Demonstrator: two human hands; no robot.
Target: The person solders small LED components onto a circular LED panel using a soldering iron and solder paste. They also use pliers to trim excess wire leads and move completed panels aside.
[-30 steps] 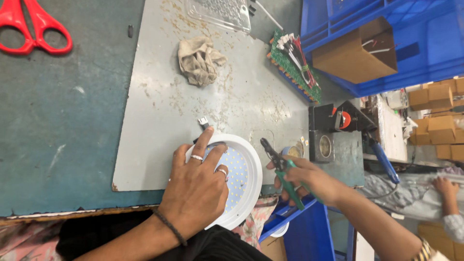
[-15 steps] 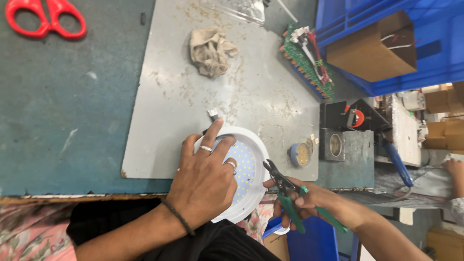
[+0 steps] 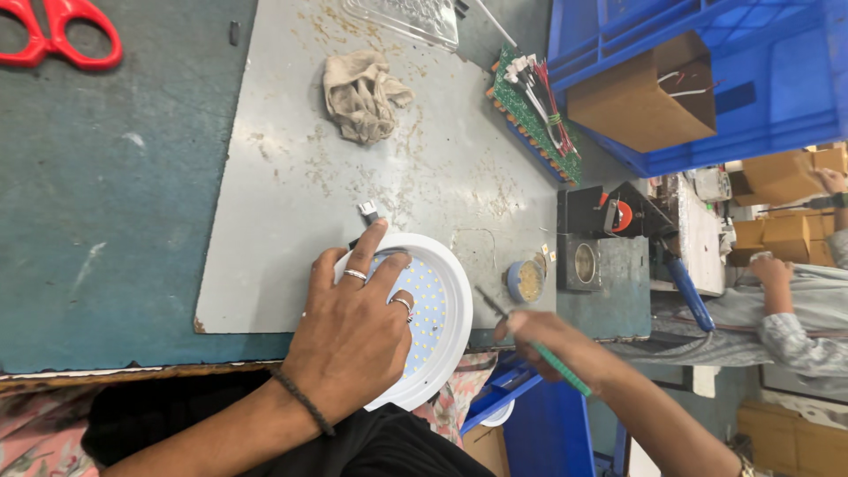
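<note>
My left hand (image 3: 353, 331) lies flat on the round white lamp (image 3: 424, 318), fingers (image 3: 367, 252) spread and not closed around anything, pressing it down on the grey metal sheet (image 3: 291, 177) at the near edge of the table (image 3: 106, 203). The lamp faces up, its disc of small dots showing to the right of my hand, and its near rim hangs past the table edge toward me. A short black lead with a white plug (image 3: 367, 212) sticks out from the lamp's far side, just beyond my fingertip. My right hand (image 3: 543, 340) sits just right of the lamp, fingers clenched on green-handled pliers (image 3: 530, 340). The pliers run diagonally: the dark tip points far and left, toward the lamp's right rim but apart from it, while the green handle trails near and right. A small blue tin (image 3: 527, 281) stands just beyond the tip. Farther off lie a crumpled rag (image 3: 362, 93), a green circuit board (image 3: 534, 110) and red scissors (image 3: 62, 35).
</note>
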